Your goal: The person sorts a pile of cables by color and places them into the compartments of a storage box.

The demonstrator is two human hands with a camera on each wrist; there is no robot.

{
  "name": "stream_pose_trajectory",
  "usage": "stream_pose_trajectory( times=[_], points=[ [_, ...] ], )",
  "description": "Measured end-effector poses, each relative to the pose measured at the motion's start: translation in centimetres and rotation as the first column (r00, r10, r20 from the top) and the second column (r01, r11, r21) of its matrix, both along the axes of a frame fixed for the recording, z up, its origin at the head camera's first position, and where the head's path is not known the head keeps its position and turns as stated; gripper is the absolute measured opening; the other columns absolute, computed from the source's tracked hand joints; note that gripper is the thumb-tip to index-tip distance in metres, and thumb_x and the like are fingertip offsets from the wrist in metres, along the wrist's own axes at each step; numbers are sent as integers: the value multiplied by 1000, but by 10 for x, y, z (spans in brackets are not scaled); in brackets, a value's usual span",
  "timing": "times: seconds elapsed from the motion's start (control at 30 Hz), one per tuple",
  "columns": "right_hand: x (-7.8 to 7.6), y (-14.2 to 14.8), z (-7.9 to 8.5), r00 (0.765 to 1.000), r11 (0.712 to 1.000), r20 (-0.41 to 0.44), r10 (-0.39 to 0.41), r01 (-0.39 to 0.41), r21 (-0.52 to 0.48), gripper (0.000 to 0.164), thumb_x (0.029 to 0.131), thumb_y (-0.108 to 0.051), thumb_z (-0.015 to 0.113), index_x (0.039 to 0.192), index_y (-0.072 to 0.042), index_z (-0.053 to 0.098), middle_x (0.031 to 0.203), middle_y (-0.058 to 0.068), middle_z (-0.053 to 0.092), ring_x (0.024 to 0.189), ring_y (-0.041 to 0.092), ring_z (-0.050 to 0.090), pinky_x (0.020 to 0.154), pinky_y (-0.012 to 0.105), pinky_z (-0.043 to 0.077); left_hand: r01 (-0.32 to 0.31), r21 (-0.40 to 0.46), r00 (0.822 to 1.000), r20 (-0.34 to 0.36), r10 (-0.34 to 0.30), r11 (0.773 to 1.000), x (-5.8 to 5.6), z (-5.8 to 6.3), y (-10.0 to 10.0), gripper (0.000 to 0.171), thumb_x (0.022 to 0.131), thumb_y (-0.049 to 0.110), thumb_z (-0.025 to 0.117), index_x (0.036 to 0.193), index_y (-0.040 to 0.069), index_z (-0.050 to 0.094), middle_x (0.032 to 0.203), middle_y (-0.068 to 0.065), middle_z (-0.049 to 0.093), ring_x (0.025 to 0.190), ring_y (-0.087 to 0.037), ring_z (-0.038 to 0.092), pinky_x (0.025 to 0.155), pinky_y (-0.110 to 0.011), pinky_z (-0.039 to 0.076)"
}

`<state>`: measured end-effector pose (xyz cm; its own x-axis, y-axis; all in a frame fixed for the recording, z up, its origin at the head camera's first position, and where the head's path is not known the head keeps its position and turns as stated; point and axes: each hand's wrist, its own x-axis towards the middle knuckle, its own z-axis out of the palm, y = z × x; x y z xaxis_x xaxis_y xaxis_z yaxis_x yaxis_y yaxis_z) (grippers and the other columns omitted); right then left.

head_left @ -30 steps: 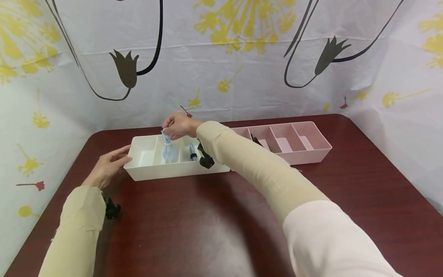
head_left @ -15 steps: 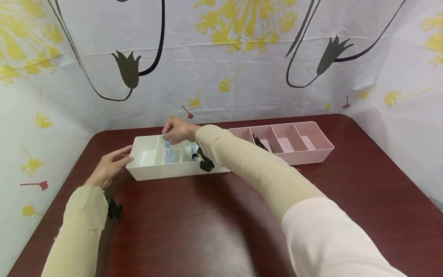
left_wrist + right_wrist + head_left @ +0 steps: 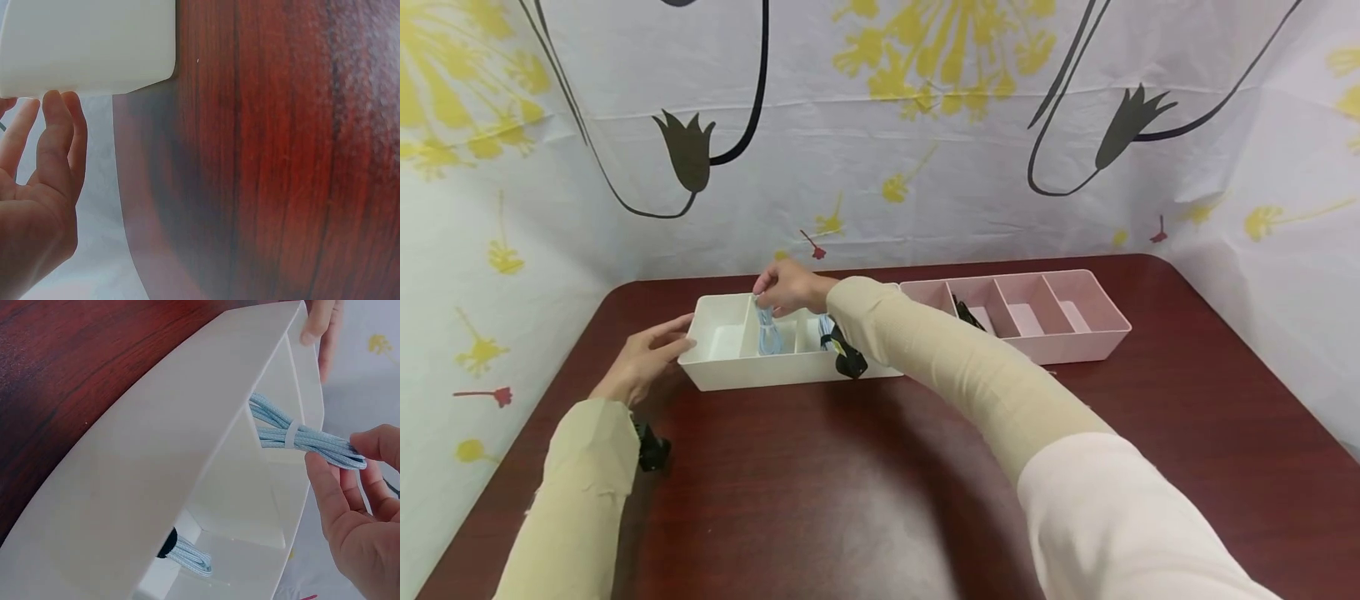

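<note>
My right hand [image 3: 792,287] pinches the upper end of a light-blue cable bundle [image 3: 312,440] between thumb and fingers. A white tie wraps the bundle's middle, and its lower end hangs into the second compartment from the left of a white divided box [image 3: 790,372]. Another light-blue cable bundle [image 3: 192,557], with a black strap, lies in the compartment to its right, partly hidden in the head view by the right wrist camera. My left hand [image 3: 643,362] rests with its fingers against the left end of the white box, the fingers fairly straight in the left wrist view.
A pink divided box [image 3: 1067,347] stands end to end with the white one, on the right. Black cable-like items [image 3: 967,313] lie in one of its compartments. Both sit near the back edge of the dark red wooden table [image 3: 775,483], before a patterned cloth backdrop [image 3: 865,67].
My right hand has lowered slightly, bringing the cable bundle deeper into the second compartment. The left hand stays against the box's end. The whole view has shifted slightly.
</note>
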<state>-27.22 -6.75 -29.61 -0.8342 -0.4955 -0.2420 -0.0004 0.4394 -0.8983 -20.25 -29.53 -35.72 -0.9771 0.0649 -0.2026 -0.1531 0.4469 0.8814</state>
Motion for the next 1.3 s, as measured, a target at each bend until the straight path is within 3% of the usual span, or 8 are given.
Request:
stream_pose_trajectory(
  times=[0.2, 0.77, 1.3],
  points=[
    [0, -1, -5, 1000, 1000, 11, -7, 7, -29, 21, 81, 4, 58, 101, 8, 55, 88, 10, 54, 85, 22, 57, 70, 29, 51, -1, -14, 1000, 5, 1, 1000, 0, -1, -1, 61, 90, 33, 50, 141, 13, 22, 132, -25, 31, 117, -36, 32, 96, -50, 30],
    [3, -2, -14, 1000, 1000, 9, 0, 0, 17, 11, 78, 3, 61, 87, 0, 56, 82, 7, 52, 72, 19, 51, 66, 27, 51, -5, -29, 1000, -19, 4, 1000, -1, -1, -1, 61, 89, 34, 51, 141, 13, 24, 130, -24, 33, 115, -35, 35, 94, -49, 33],
    [0, -2, -14, 1000, 999, 19, 18, -19, 41, 13, 80, 4, 59, 93, 4, 60, 85, 8, 56, 78, 18, 55, 70, 29, 51, 1, -36, 1000, -14, -1, 999, 0, 1, 0, 60, 90, 32, 50, 141, 14, 24, 131, -24, 32, 116, -35, 33, 95, -49, 32]
  ],
)
